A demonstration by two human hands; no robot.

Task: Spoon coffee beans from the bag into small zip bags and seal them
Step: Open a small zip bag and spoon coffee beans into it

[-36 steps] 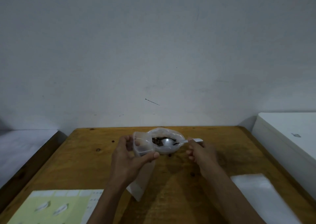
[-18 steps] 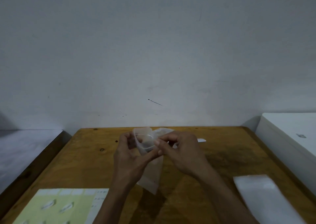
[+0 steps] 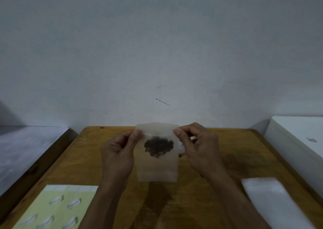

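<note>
A small translucent zip bag [image 3: 157, 169] hangs flat and upright above the wooden table [image 3: 236, 160]. My left hand [image 3: 120, 150] pinches its top left corner and my right hand [image 3: 197, 145] pinches its top right corner. A dark cluster of coffee beans [image 3: 158, 147] shows through the bag's middle; I cannot tell whether they are inside it or in the bean bag behind. A bit of that clear bean bag [image 3: 181, 148] peeks out at the small bag's right edge. The spoon is hidden.
A stack of clear empty zip bags [image 3: 272, 200] lies at the front right. A yellow-green label sheet [image 3: 57, 209] lies at the front left. A white box [image 3: 297, 139] borders the table's right side, a grey surface [image 3: 26, 145] the left.
My right hand left the spoon in the bean bag and came over to the small zip bag. The bag, held open by my left hand before, now hangs flat between both hands.
</note>
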